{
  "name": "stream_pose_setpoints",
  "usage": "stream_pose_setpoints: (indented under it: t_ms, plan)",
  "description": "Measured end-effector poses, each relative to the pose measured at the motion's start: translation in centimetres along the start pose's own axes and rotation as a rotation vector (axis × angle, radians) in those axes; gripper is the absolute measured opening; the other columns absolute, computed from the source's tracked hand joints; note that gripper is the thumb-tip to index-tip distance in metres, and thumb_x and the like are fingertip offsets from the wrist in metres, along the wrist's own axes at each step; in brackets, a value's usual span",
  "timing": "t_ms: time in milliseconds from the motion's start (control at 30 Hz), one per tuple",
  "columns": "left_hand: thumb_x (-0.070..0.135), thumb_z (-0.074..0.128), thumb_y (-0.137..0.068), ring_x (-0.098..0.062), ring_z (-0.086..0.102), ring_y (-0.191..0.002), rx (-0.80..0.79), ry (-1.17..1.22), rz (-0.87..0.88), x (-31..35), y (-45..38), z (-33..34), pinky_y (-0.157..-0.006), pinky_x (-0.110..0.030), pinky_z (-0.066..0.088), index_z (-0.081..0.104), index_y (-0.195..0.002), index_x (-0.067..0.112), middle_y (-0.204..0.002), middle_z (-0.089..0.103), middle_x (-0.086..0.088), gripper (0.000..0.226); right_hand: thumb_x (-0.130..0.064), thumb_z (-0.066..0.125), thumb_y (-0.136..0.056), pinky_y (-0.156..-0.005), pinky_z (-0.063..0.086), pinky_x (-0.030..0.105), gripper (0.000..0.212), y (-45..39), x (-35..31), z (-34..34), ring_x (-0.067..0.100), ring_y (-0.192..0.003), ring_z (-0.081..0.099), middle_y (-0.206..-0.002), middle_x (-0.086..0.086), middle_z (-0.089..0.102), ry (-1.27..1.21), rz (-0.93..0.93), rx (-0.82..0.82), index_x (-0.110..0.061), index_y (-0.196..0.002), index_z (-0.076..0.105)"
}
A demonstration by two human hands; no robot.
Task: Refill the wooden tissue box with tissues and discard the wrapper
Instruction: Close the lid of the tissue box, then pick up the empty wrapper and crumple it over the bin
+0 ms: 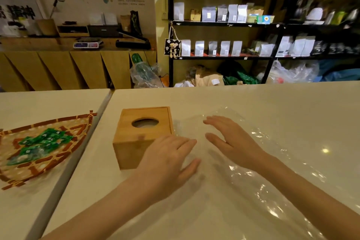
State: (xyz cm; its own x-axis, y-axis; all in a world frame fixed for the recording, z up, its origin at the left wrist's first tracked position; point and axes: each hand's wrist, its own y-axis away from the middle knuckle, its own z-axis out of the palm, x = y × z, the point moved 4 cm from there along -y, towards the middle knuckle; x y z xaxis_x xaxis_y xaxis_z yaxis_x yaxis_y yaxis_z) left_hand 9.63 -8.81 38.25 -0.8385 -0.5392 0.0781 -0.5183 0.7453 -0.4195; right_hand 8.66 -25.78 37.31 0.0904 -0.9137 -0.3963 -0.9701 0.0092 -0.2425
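The wooden tissue box (143,134) stands upright on the white table (292,103), its oval top opening showing pale tissue inside. To its right a clear plastic wrapper (263,171) lies spread flat on the table. My left hand (169,160) rests flat, fingers apart, on the wrapper's left part, just in front of the box's right corner. My right hand (231,140) lies flat and open on the wrapper a little farther right. Neither hand grips anything.
A woven bamboo tray (74,132) with several green packets sits on the neighbouring table at the left, past a narrow gap. Beyond the table stand black shelves (224,24) of pouches, bags on the floor and a wooden counter (58,45).
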Motion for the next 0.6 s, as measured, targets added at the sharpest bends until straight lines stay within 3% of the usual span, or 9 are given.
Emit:
stream_pose_setpoints:
  t_ms: [100, 200, 267, 333, 433, 500, 600]
  plan:
    - [0.043, 0.043, -0.080, -0.014, 0.070, -0.084, -0.082, -0.073, 0.007, 2.2, -0.3, 2.1, -0.089, -0.029, 0.039, 0.072, -0.080, 0.018, -0.082, 0.075, 0.003, 0.039, -0.031, 0.044, -0.094, -0.099, 0.035, 0.030, 0.037, 1.4, 5.7, -1.9, 0.019, -0.119, 0.048, -0.136, -0.001, 0.052, -0.019, 0.234, 0.029, -0.020, -0.129, 0.049]
    - [0.048, 0.038, -0.078, -0.018, 0.068, -0.073, -0.182, -0.136, -0.062, 3.8, 0.2, 3.8, -0.076, -0.028, 0.051, 0.068, -0.067, 0.016, -0.071, 0.071, 0.000, 0.046, -0.031, 0.046, -0.093, -0.099, 0.036, 0.037, 0.039, 3.2, 10.4, -2.9, 0.024, -0.124, 0.044, -0.137, 0.004, 0.050, 0.102, 0.419, 0.027, -0.015, -0.128, 0.050]
    - [0.054, 0.029, -0.084, -0.026, 0.063, -0.088, -0.318, -0.209, -0.177, 4.6, 0.3, 4.3, -0.084, -0.032, 0.047, 0.066, -0.081, 0.009, -0.085, 0.069, -0.011, 0.058, -0.035, 0.047, -0.091, -0.095, 0.039, 0.040, 0.042, 4.3, 12.5, -3.0, 0.032, -0.126, 0.040, -0.131, 0.011, 0.051, 0.219, 0.507, -0.002, -0.005, -0.120, 0.053]
    - [0.060, 0.014, -0.086, -0.029, 0.046, -0.118, -0.403, -0.310, -0.250, 4.7, 0.5, 5.7, -0.103, -0.034, 0.031, 0.057, -0.111, 0.003, -0.118, 0.058, -0.017, 0.076, -0.040, 0.045, -0.090, -0.092, 0.038, 0.042, 0.045, 5.2, 13.9, -2.9, 0.035, -0.124, 0.038, -0.122, 0.015, 0.052, 0.277, 0.584, -0.038, 0.001, -0.108, 0.055]
    - [0.063, -0.014, -0.062, -0.027, 0.034, -0.131, -0.469, -0.336, -0.300, 4.9, 0.7, 6.6, -0.108, -0.032, 0.024, 0.047, -0.124, 0.003, -0.134, 0.048, -0.015, 0.106, -0.041, 0.045, -0.089, -0.095, 0.036, 0.042, 0.046, 6.1, 14.9, -2.7, 0.034, -0.125, 0.034, -0.126, 0.015, 0.050, 0.237, 0.622, -0.055, 0.000, -0.106, 0.056]
    - [0.066, -0.005, -0.069, -0.026, 0.032, -0.131, -0.449, -0.294, -0.350, 4.6, 0.5, 7.3, -0.107, -0.033, 0.026, 0.043, -0.124, 0.005, -0.134, 0.046, -0.015, 0.095, -0.037, 0.051, -0.087, -0.095, 0.036, 0.041, 0.041, 6.2, 15.1, -2.7, 0.033, -0.124, 0.036, -0.127, 0.014, 0.051, 0.140, 0.607, 0.001, -0.004, -0.112, 0.055]
    - [0.052, 0.035, -0.087, -0.029, 0.022, -0.137, -0.449, -0.004, -0.455, 4.5, -0.4, 8.0, -0.110, -0.037, 0.025, 0.028, -0.135, 0.010, -0.140, 0.035, -0.018, 0.064, -0.025, 0.060, -0.080, -0.091, 0.040, 0.040, 0.036, 6.4, 15.7, -2.9, 0.031, -0.115, 0.045, -0.117, 0.012, 0.058, -0.026, 0.625, 0.137, -0.009, -0.112, 0.055]
